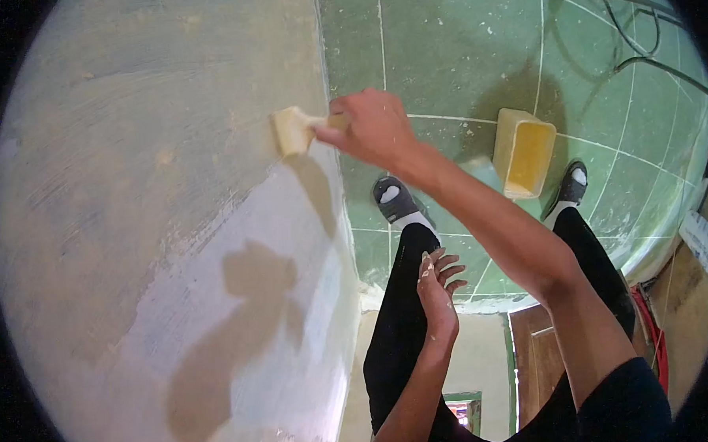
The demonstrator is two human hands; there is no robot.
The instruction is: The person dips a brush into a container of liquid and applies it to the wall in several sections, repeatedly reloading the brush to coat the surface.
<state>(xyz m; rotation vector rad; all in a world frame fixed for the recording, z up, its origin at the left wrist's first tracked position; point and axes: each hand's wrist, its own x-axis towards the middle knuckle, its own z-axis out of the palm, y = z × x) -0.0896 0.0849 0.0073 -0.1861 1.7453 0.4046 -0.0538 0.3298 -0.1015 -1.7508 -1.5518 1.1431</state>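
Observation:
My right hand (372,125) is closed around the handle of a paint brush (292,132) with a wide, pale head. The bristles meet the wall (166,87) at the left, close to where it joins the floor. Beige-grey coating covers the wall's upper part, and a paler white area (215,306) lies below a ragged slanted border. My left hand (438,292) hangs open in front of my black-clad leg, its fingers spread and spotted with pale smears. Nothing is in it. Beyond my right forearm stands a rectangular plastic tub (506,153) with a yellowish inside.
The floor is green tile (441,51) with white joints and pale specks. My shod feet stand on either side of the tub. A dark cable (647,58) coils at the upper right. A brown door (534,355) and a red item (648,327) show at the lower right.

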